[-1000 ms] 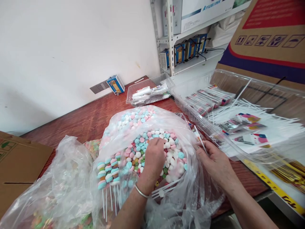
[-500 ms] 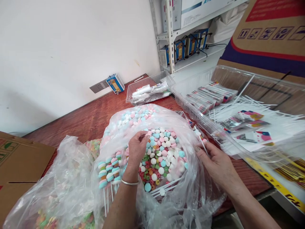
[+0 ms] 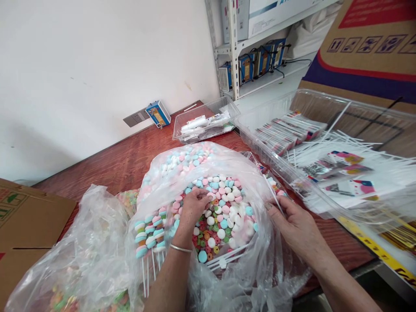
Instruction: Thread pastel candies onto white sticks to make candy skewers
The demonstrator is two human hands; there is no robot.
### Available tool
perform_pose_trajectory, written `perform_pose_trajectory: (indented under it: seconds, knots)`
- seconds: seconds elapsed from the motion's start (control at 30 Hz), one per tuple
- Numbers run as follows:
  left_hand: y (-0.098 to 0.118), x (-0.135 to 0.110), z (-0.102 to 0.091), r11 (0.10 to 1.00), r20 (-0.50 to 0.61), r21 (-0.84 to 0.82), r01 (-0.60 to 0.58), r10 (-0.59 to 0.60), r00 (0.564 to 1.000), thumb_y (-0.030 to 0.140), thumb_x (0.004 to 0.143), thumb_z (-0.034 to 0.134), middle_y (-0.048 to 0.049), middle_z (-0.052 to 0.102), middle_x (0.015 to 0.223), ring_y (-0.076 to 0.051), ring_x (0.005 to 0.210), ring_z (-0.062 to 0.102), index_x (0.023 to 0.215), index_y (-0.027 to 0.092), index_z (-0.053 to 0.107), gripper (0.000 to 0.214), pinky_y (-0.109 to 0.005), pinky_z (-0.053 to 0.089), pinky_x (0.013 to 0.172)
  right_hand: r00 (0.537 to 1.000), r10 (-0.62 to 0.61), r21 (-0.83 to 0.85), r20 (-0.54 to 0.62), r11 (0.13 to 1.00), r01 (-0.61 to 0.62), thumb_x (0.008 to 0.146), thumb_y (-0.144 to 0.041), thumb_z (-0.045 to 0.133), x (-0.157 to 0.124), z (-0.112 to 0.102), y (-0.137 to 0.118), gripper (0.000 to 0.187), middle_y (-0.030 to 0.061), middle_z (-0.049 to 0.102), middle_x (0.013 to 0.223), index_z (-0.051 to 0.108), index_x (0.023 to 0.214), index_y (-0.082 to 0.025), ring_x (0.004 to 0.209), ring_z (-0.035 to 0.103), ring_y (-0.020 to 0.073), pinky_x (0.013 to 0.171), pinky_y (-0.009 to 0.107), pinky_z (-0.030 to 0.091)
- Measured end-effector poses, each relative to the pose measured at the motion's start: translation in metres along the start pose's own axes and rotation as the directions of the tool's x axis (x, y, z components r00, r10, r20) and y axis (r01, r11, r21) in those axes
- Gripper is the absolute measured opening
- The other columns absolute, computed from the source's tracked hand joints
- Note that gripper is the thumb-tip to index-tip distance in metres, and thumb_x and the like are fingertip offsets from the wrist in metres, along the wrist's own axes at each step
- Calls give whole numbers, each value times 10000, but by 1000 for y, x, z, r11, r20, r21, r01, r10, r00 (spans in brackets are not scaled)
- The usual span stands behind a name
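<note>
My left hand (image 3: 194,207) is over the open plastic bag, thumb and fingertips pinched at a small pale pink marshmallow (image 3: 211,196), partly covered by the fingers. Under it lie loose pink, white and blue marshmallows (image 3: 224,210) mixed with small coloured gummy rings (image 3: 208,236). At the bag's right edge my right hand (image 3: 289,219) is closed round a thin white stick (image 3: 272,188), which leans up to the left. Finished marshmallow skewers (image 3: 150,234) lie in a row left of my left wrist. Several bare white sticks (image 3: 227,258) rest at the near side of the bag.
A large clear tray (image 3: 269,154) at right holds white sticks and printed packets. Behind the bag stands a smaller clear tray (image 3: 182,125). Another plastic bag (image 3: 94,234) and a cardboard box (image 3: 32,221) are at left. A blue device (image 3: 158,114) stands by the wall.
My left hand has moved down and slightly to the right over the marshmallows, fingers still pinched. My right hand keeps the white stick in nearly the same place.
</note>
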State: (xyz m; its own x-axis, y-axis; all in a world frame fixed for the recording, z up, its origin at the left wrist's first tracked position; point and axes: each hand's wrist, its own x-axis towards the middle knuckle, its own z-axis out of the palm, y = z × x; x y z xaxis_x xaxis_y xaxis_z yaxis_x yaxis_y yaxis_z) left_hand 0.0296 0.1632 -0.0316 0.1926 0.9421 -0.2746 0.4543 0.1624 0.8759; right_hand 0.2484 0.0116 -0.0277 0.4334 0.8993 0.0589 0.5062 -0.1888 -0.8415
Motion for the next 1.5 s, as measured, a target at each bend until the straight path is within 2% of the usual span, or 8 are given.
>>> perform_pose_trajectory:
  seconds: [0.2,0.37,0.5,0.6,0.73,0.97,1.13,1.5]
  knots:
    - [-4,-9,1,997,10,78,5,-6,1000,282,652,737,17,623,617,-143,574,575,840,169,652,235,-242,422,541,999,-46,20,-4,999,46,875,-370,485,-5,1,-12,193,8,728,827,617,822,-240,752,666,198,640,261,483]
    - [-3,-27,7,974,-67,164,-157,170,983,283,710,705,-20,664,816,-171,743,614,885,196,618,214,-254,444,623,988,-112,-4,-108,994,112,887,-332,504,-17,7,-33,158,30,717,890,614,937,-231,790,665,200,661,266,470]
    - [7,-57,15,965,45,-164,-205,215,975,350,757,722,-13,649,848,-139,735,610,947,204,572,283,-233,468,634,988,-151,121,33,982,146,909,-305,505,-22,20,-50,144,-5,676,817,604,975,-225,731,629,169,651,245,459]
    - [16,-80,18,906,179,-404,-129,217,960,335,744,760,-29,669,917,-136,791,630,1014,197,579,353,-234,498,691,976,-154,277,153,955,108,925,-282,486,-22,32,-57,128,-20,662,822,593,958,-218,750,619,153,674,229,467]
    - [19,-98,17,848,283,-530,7,169,944,303,695,808,-56,708,952,-175,903,658,1027,181,636,392,-273,519,801,974,-141,306,178,949,81,927,-273,481,-21,42,-59,114,-15,639,803,570,894,-211,747,594,154,686,235,465]
    - [8,-95,18,771,56,-637,15,27,998,319,668,820,-28,704,875,-137,774,663,958,177,641,369,-261,539,743,959,-175,119,223,981,151,977,-324,347,-34,35,-62,288,46,688,839,607,938,-207,765,640,191,689,278,493]
    - [2,-89,11,717,-47,-697,-15,-24,999,312,660,805,-22,687,874,-141,785,667,1017,182,616,425,-281,539,775,894,-210,37,396,976,213,941,-288,352,-53,33,-59,414,94,759,951,596,1261,-188,859,711,255,715,324,531]
    - [-3,-91,8,713,-68,-698,-70,31,997,263,700,773,-1,670,833,-129,779,650,976,193,605,331,-251,514,753,838,-156,166,523,983,79,952,-291,342,-52,35,-75,360,39,703,808,675,1050,-197,732,649,203,693,285,502]
